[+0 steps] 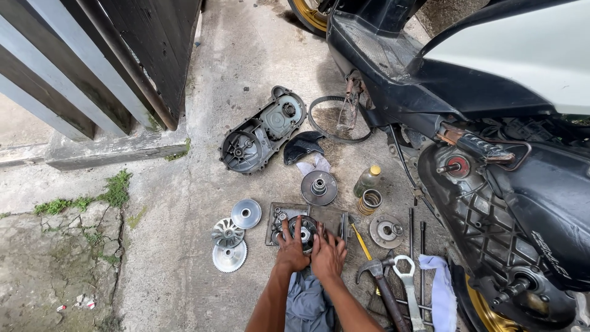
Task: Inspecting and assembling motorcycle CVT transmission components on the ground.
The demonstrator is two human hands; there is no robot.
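Note:
Both my hands press on a round dark metal clutch part [305, 229] that lies on a flat metal tray [279, 210] on the concrete. My left hand [291, 247] covers its left side with fingers spread over it. My right hand [328, 253] rests on its right side, fingers curled on the rim. Much of the part is hidden under my fingers.
Pulley discs [246, 213], a finned disc [227, 233] and a toothed disc [229, 256] lie to the left. A crankcase cover [261, 130], a drive belt [326, 101], a spring [370, 201], a bottle [367, 179], a hammer [376, 270] and wrenches [408, 280] surround a scooter [491, 154] on the right.

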